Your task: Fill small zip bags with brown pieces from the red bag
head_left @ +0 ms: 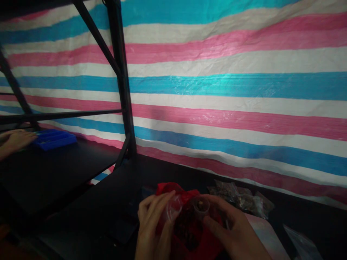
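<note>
An opened red bag (pixel 204 243) lies in front of me with dark, small loose pieces (pixel 185 231) inside; their kind is too dim to make out. Over its right side, my right hand (pixel 230 224) grips a small clear plastic cup (pixel 201 206) between thumb and fingers, with a little something brownish in it. My left hand (pixel 155 220) is at the bag's left side, its fingers closed around a clear plastic piece (pixel 173 208) that may be a small bag or a lid.
Several clear bags with brownish contents (pixel 244 196) lie behind my right hand. A pale board (pixel 267 233) and a clear plastic bag (pixel 303 242) are at right. At left, another person's hand (pixel 18 141) touches a blue tray (pixel 54 139). A black post (pixel 121 79) stands before striped sheeting (pixel 230 86).
</note>
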### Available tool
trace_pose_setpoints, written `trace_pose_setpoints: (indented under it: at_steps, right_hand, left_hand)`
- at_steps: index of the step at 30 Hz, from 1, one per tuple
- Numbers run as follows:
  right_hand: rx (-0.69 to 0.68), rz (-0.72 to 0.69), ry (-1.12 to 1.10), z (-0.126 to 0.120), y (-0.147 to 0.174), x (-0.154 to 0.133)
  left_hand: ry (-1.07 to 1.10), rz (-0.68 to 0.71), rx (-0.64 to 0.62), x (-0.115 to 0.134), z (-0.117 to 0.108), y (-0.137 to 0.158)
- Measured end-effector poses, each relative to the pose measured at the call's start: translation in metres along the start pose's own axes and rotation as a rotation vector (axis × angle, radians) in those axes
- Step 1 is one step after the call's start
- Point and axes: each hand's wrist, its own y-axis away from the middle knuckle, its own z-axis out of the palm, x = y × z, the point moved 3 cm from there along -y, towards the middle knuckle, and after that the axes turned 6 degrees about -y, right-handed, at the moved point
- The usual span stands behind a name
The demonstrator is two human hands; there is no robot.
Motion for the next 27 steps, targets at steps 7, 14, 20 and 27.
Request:
trace_pose_setpoints:
  at_steps: [7, 14, 20, 27]
  right_hand:
    - [-0.003, -0.102, 0.245, 0.008, 0.011, -0.023]
    - [0.018, -0.226, 0.414, 0.012, 0.006, -0.021]
    - [-0.036, -0.379, 0.501, 0.019, 0.007, -0.033]
    - [-0.078, -0.474, 0.536, 0.021, 0.010, -0.035]
  left_hand:
    - [-0.084, 0.099, -0.104, -0.011, 0.018, 0.016]
    - [-0.155, 0.271, -0.205, -0.001, 0.022, 0.015]
    - [0.103, 0.106, -0.252, 0.007, 0.026, 0.015]
    - [0.313, -0.159, -0.330, 0.012, 0.015, 0.010]
